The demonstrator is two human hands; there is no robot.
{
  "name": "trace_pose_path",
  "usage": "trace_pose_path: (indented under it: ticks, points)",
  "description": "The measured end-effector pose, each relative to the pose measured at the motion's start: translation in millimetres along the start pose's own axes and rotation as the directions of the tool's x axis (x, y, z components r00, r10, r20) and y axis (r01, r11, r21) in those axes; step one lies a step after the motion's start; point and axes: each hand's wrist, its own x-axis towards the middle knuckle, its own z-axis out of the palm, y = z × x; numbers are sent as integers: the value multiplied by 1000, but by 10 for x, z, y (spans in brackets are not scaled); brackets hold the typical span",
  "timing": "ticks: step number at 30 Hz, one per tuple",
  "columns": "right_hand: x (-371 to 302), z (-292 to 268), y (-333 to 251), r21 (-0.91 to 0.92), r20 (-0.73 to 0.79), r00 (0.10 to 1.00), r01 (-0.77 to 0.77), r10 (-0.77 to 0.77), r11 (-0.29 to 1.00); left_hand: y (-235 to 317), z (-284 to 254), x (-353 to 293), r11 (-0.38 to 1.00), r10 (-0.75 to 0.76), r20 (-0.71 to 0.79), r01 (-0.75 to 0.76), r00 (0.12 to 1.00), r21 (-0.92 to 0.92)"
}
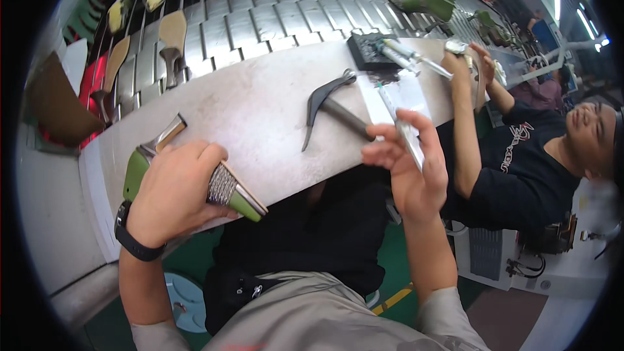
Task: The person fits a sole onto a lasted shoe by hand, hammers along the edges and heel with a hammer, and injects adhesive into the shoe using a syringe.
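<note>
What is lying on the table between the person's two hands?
In the head view, a hammer lies on the grey table between the left hand, gripping a green shoe, and the right hand.

A head-worn fisheye camera (single view) looks steeply down, close over the workbench.

Between the left hand, clamped over a green high-heeled shoe at seven o'clock, and the right hand at four o'clock, bare grey worktop lay open. A hammer blocked the centre toward one o'clock, with white paper and a black tray beyond. A co-worker's forearm closed off three o'clock. The slatted conveyor at twelve carried shoes.
</note>
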Motion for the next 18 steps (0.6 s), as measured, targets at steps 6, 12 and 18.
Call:
trace_pose_path:
  ticks: [6,12,18]
  points:
    - [789,-219,197,107,-224,958,-158,178,982,65,22,7,1000,-18,2,18,1000,-24]
    - [638,-80,472,199,-287,934,-159,213,967,2,40,-141,997,-82,55,82,995,4]
    - [-507,592,300,-233,-23,999,19,-25,972,-65,-4,64,1000,-27,76,26,997,9]
